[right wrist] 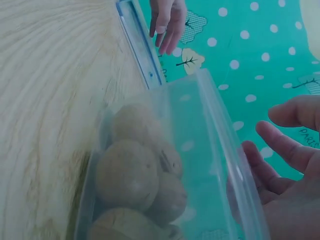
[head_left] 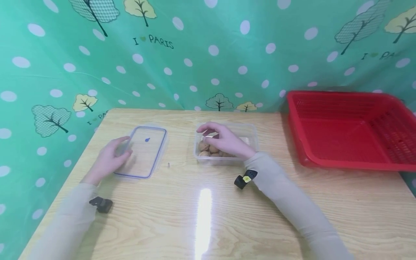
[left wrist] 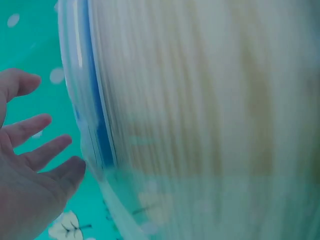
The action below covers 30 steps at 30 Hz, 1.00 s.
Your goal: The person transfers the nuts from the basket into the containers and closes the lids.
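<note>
A clear plastic box point(head_left: 224, 161) stands at the back middle of the table, with several round brown walnuts point(head_left: 204, 146) gathered at its left side. Above its opening hovers my right hand point(head_left: 224, 139), fingers loosely bent; the right wrist view shows nothing in its grasp, with fingertips by the box's rim point(right wrist: 232, 150). To the left, a clear lid point(head_left: 143, 151) with a blue seal lies flat. My left hand point(head_left: 108, 159) is at the lid's left side, fingers spread and relaxed, overlapping its edge in the head view. Nothing is held between those fingers point(left wrist: 47, 152).
A large red plastic basket point(head_left: 354, 144) takes up the right back part of the table point(head_left: 156, 224). A tiny dark speck point(head_left: 168, 164) lies just right of the lid. Behind the table's back edge hangs a green printed curtain point(head_left: 195, 47).
</note>
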{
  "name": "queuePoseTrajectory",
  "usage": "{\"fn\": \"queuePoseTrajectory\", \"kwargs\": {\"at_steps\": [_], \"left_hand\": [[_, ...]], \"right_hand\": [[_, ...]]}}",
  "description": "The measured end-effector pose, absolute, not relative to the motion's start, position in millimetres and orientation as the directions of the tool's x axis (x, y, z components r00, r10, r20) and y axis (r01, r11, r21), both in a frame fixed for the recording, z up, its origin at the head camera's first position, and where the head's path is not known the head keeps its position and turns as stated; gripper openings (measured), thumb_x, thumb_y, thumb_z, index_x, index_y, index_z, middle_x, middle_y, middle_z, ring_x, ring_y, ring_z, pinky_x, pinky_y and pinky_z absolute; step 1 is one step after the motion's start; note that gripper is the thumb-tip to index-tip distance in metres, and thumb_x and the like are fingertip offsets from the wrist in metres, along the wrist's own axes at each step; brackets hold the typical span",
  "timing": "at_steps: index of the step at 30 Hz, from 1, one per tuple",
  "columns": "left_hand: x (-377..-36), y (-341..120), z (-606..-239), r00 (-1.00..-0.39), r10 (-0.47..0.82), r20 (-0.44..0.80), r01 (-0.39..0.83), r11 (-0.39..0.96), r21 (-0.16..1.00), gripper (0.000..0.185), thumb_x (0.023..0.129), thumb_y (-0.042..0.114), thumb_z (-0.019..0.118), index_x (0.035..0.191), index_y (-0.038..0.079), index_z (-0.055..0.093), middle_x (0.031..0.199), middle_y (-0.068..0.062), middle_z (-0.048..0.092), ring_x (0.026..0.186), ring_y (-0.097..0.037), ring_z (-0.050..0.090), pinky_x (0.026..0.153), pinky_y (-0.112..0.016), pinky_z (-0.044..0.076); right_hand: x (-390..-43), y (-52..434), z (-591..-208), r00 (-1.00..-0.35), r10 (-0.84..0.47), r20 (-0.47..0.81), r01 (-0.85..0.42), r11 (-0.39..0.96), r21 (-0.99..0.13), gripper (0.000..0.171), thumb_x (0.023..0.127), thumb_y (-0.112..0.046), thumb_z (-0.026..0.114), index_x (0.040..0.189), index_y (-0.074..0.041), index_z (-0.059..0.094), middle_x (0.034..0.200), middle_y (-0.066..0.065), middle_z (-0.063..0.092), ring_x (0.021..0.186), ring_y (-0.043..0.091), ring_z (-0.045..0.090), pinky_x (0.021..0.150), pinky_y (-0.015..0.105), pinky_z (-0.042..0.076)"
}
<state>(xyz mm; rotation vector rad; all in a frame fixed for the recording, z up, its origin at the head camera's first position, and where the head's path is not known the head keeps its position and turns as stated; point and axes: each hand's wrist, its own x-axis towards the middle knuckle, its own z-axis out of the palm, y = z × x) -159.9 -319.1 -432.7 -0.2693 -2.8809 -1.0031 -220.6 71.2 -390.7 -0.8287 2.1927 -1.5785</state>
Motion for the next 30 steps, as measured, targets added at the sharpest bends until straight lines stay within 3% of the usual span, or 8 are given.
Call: {"fn": "queuePoseTrajectory", "kwargs": {"at_steps": [5,10,15,18,22,25,30], "left_hand": [[-159,-337,-434,-0.986,0.112,0.120,0.163,0.771,0.616,0.053,0.096,0.014,0.057,0.139,-0.011,0.039,0.138,-0.039,0.035,0.127,-0.058,0.029,0.103,-0.068,0.024],[-160,-349,-434,-0.990,0.112,0.085,0.140,0.773,0.618,0.048,0.095,0.010,0.057,0.136,-0.012,0.043,0.133,-0.039,0.041,0.122,-0.057,0.036,0.098,-0.067,0.032],[-164,-361,-435,-0.989,0.144,-0.014,0.098,0.742,0.663,0.048,0.095,0.010,0.060,0.137,-0.007,0.046,0.133,-0.035,0.045,0.124,-0.054,0.037,0.099,-0.063,0.034],[-164,-369,-437,-0.983,0.165,-0.078,0.062,0.704,0.707,0.051,0.095,0.013,0.062,0.140,-0.002,0.045,0.127,-0.029,0.050,0.119,-0.041,0.045,0.100,-0.040,0.042],[-167,-376,-441,-0.974,0.195,-0.113,0.041,0.647,0.762,0.051,0.095,0.014,0.063,0.141,0.002,0.045,0.108,-0.017,0.058,0.096,-0.017,0.054,0.079,-0.012,0.042],[-169,-379,-442,-0.970,0.196,-0.145,0.007,0.615,0.789,0.052,0.094,0.016,0.064,0.141,0.004,0.045,0.103,-0.011,0.059,0.091,-0.008,0.055,0.079,-0.011,0.041],[-170,-379,-443,-0.969,0.175,-0.175,-0.032,0.613,0.789,0.053,0.094,0.020,0.065,0.142,0.007,0.045,0.104,-0.011,0.057,0.093,-0.009,0.054,0.081,-0.013,0.039]], "right_hand": [[-219,62,-389,-0.781,-0.620,0.073,-0.261,0.219,-0.940,0.033,0.091,-0.004,0.055,0.123,-0.007,0.059,0.126,0.009,0.057,0.107,0.023,0.057,0.092,0.036,0.048],[-218,52,-388,-0.758,-0.642,0.117,-0.314,0.202,-0.928,0.031,0.093,-0.005,0.054,0.123,-0.004,0.059,0.121,0.004,0.059,0.108,0.019,0.056,0.091,0.036,0.048],[-216,43,-386,-0.746,-0.657,0.111,-0.310,0.194,-0.931,0.029,0.094,-0.005,0.055,0.123,-0.003,0.059,0.121,0.004,0.059,0.106,0.018,0.057,0.087,0.032,0.051],[-214,34,-386,-0.735,-0.671,0.100,-0.314,0.205,-0.927,0.029,0.095,-0.004,0.055,0.123,-0.004,0.058,0.122,0.004,0.058,0.107,0.018,0.057,0.087,0.030,0.050],[-210,23,-386,-0.718,-0.687,0.116,-0.328,0.187,-0.926,0.029,0.095,-0.002,0.055,0.123,-0.002,0.058,0.123,0.007,0.058,0.110,0.024,0.057,0.091,0.031,0.048],[-206,14,-384,-0.699,-0.700,0.145,-0.347,0.155,-0.925,0.030,0.094,0.000,0.054,0.124,0.000,0.058,0.125,0.011,0.058,0.109,0.026,0.057,0.092,0.033,0.048],[-194,-4,-380,-0.657,-0.734,0.171,-0.416,0.164,-0.894,0.032,0.093,0.002,0.054,0.125,0.001,0.060,0.126,0.009,0.060,0.106,0.020,0.058,0.088,0.028,0.050]]}}
